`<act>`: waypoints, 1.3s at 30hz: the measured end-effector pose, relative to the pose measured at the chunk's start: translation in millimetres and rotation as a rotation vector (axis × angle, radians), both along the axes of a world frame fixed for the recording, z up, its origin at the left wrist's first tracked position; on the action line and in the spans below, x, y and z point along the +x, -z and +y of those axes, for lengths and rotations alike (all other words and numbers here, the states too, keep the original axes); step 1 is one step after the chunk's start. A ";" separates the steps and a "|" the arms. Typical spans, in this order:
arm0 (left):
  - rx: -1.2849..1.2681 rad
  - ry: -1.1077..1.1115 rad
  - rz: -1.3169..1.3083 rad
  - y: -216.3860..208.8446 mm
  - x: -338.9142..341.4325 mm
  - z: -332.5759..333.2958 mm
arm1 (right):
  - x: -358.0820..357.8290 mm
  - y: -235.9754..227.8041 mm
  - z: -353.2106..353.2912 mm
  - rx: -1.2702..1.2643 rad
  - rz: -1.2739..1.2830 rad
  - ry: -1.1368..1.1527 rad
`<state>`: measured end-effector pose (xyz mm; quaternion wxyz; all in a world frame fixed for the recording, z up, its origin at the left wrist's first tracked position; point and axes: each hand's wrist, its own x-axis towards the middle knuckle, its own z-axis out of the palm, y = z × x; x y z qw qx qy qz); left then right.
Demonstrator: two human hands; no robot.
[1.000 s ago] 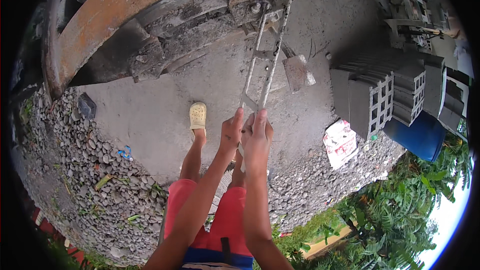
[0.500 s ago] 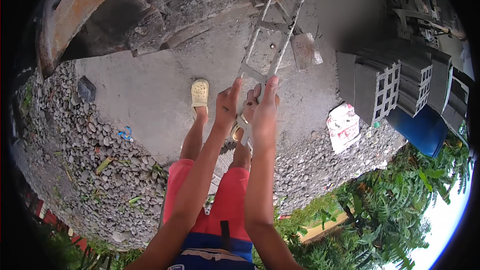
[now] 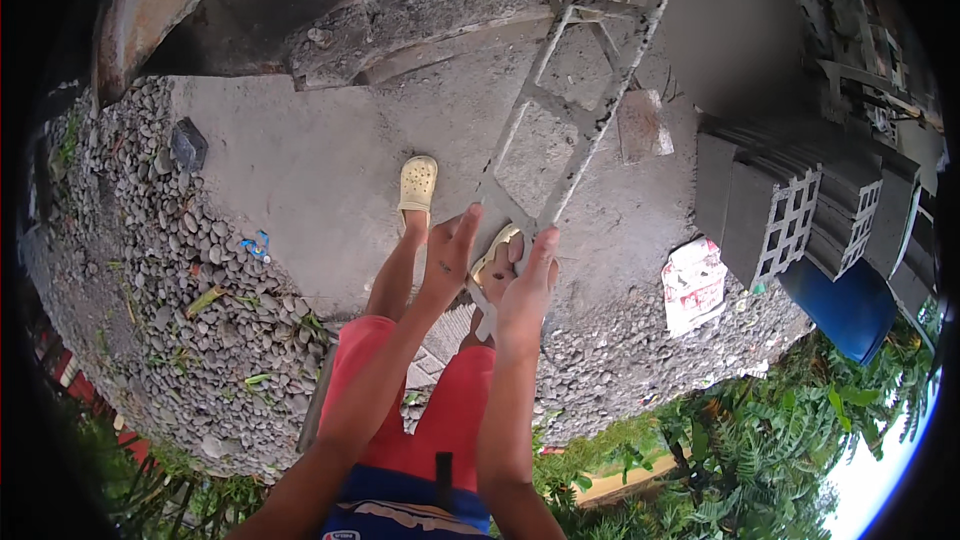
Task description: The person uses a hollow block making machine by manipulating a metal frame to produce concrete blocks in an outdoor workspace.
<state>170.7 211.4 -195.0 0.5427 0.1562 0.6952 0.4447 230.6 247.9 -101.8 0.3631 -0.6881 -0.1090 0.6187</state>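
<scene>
A ladder-shaped metal frame point(image 3: 577, 168), grey and crusted with dried cement, stretches away from me and leans to the right. My left hand point(image 3: 447, 260) is closed round its near left end, with the thumb along the rail. My right hand point(image 3: 525, 290) grips the near right end, fingers wrapped underneath and thumb on top. A short grey piece sticks out below between the hands. Whether the frame's far end touches the ground, I cannot tell. Beneath the hands is one cream clog point(image 3: 490, 252) on my right foot; the other clog point(image 3: 418, 183) stands to the left.
Cement-caked boards point(image 3: 420, 30) and a rusty curved metal piece point(image 3: 165, 10) lie at the far left. Grey hollow blocks point(image 3: 790, 225) stand at right beside a blue drum point(image 3: 845, 310) and a white-and-red sack point(image 3: 694, 285). Loose stones point(image 3: 220, 340) border the concrete slab point(image 3: 290, 160).
My hands and the frame have come lower, nearer my body, and the frame's far end has swung right. My right clog shows more. The whole view has shifted slightly.
</scene>
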 end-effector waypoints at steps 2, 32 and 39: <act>0.018 0.015 -0.033 0.8 3.3 6.5 | 8.4 2.0 20.0 0.009 0.045 -0.099; -0.197 -0.359 -0.137 -47.4 -36.2 -63.6 | -26.3 3.6 -32.2 -0.097 0.335 -0.323; -0.253 -0.333 0.097 -46.9 -72.6 -77.9 | -58.8 27.6 -42.1 -0.208 0.243 -0.398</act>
